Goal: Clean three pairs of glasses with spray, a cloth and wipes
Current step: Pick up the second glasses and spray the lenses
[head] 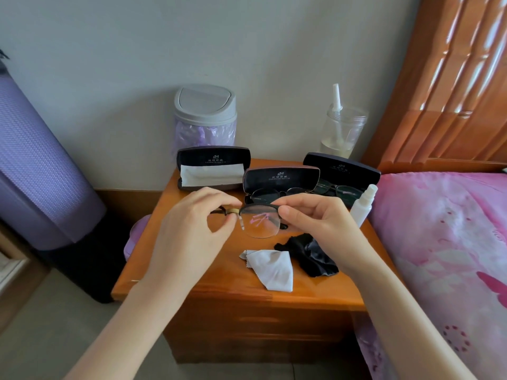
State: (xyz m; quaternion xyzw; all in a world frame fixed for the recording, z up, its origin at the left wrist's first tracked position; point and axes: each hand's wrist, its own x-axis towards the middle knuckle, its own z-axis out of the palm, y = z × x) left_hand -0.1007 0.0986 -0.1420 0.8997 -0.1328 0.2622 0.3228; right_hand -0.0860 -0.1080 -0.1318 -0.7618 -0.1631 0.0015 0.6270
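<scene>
Glasses (259, 223) held above desk (219, 286), in front of middle case (281, 178). Left hand (192, 223) pinches hinge end, right hand (310, 215) pinches other frame corner. Under them white cloth (271, 270), black cloth (312, 256) just beside, partly hidden by right wrist. Spray bottle (363, 204) at desk edge by bed (444, 242). Second glasses (274, 194) in middle case, third glasses (338, 190) in right case (343, 171); left case (212, 157) holds white wipe (211, 174). Bin (204, 116), jar (343, 133) behind.

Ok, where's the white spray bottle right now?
In the head view, the spray bottle stands at the right edge of the nightstand, beside the pink bed, just in front of the rightmost glasses case.
</scene>
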